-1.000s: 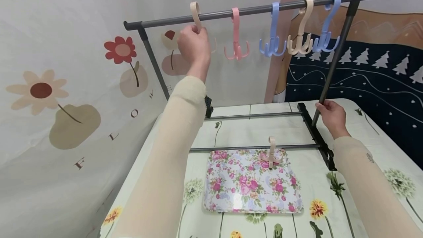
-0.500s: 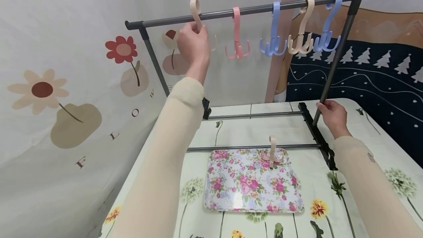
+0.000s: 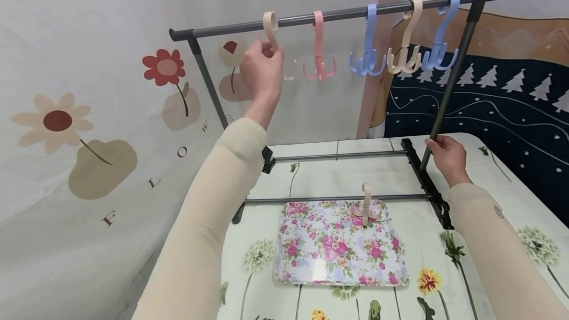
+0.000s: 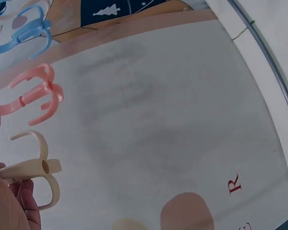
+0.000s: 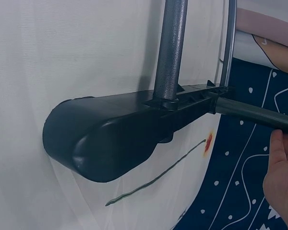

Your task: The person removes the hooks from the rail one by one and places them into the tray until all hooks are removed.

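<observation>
Rack bar [image 3: 340,14] just above left hand [image 3: 262,70]; right hand [image 3: 449,158] grips post [image 3: 451,81]. Floral tray [image 3: 311,241] below, between hands. Beige hook [image 4: 26,169] pinched in left hand, curve at bar: seemingly hanging step; next calls for seating curve, then letting go.

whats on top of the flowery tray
One beige hook lies on the far right of the flowery tray, its curved top crossing in front of the near bar. The patch directly under the hook is covered; what is beneath the tray cannot be seen.
</observation>
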`<state>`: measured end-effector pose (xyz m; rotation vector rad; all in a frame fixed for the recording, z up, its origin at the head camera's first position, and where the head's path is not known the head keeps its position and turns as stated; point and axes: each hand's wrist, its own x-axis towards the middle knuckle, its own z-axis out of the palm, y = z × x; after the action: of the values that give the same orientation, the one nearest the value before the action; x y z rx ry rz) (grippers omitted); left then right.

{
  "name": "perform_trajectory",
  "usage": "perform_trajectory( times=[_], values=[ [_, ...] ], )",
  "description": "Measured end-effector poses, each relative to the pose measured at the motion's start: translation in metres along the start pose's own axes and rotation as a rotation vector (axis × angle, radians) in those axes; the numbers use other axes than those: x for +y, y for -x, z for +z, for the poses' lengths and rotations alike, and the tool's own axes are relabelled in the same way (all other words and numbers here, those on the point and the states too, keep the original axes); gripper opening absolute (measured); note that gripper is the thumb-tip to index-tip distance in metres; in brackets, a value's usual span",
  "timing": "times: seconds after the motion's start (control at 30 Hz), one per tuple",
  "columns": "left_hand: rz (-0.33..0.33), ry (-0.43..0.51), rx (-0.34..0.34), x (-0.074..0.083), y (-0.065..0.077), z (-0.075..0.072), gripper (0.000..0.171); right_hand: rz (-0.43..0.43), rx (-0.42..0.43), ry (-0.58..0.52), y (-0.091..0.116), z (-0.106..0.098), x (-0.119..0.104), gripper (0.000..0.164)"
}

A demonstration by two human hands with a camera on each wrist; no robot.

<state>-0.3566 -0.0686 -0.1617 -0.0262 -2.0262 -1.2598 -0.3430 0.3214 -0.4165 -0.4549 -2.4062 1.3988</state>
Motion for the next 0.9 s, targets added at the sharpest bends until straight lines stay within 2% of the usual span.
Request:
perform_trajectory(
  times=[0.23,0.47,0.9],
  values=[
    [0.03,-0.073,-0.038,-0.021,0.011,0.0,0.022,-0.016,-0.005,0.008,0.001,0.0,0.0,0.06],
    [0.043,-0.147,-0.049,-0.04,0.02,-0.001,0.023,-0.03,0.007,0.008,0.002,0.001,-0.001,0.057],
    [0.075,-0.17,-0.073,-0.068,0.04,0.004,0.02,-0.023,0.007,0.008,0.002,0.0,-0.001,0.057]
  ],
)
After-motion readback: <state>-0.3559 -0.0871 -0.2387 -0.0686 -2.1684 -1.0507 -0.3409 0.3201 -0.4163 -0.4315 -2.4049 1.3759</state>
